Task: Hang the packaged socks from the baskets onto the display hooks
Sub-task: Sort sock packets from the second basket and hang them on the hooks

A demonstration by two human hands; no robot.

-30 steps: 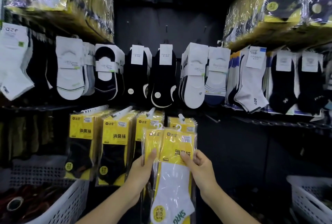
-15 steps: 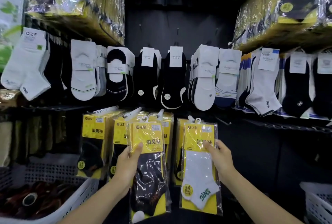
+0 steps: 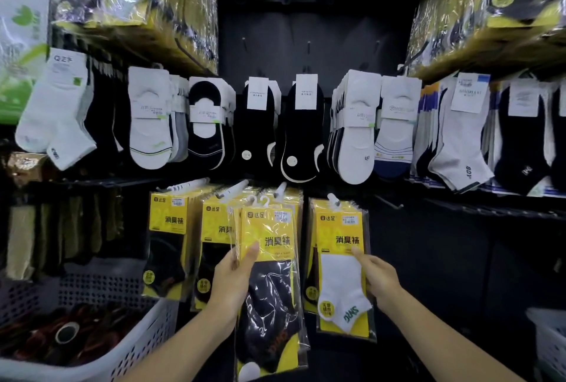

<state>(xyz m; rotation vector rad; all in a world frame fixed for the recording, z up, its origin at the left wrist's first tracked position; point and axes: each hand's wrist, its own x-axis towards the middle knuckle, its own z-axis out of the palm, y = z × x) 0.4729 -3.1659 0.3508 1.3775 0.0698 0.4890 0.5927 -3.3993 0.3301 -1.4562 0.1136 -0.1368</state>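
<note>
Scene: a person restocks a sock wall, both hands raised to the lower row of display hooks (image 3: 280, 189)
Left hand: the left hand (image 3: 232, 283) grasps the black sock packs (image 3: 269, 274) by their left edge, thumb across the yellow card (two packs, judging by the pair of white hanger loops (image 3: 262, 200) on top); they are held in the air in front of the hung stock, on no hook
Right hand: the right hand (image 3: 379, 274) pinches the right edge of the white sock pack (image 3: 343, 283), thumb on its front; that pack appears to hang on the rightmost hook, whose white tip shows above the card
Handling: probably light and floppy; soft socks on thin card inside glossy film, which looks slippery, so two packs may slide apart; the card top is the stiffest part, so a hold high up, near the loop, should steer the loop best; a low grip lets the top sag
In the way: the hung yellow packs (image 3: 167, 240) crowd the hooks; the row of loose socks (image 3: 303, 127) hangs low over them
Around: a white basket (image 3: 137, 348) at lower left, its dark contents blurred; a second basket (image 3: 551, 342) at the right edge; wrapped bundles (image 3: 171, 5) on the top shelves
</note>
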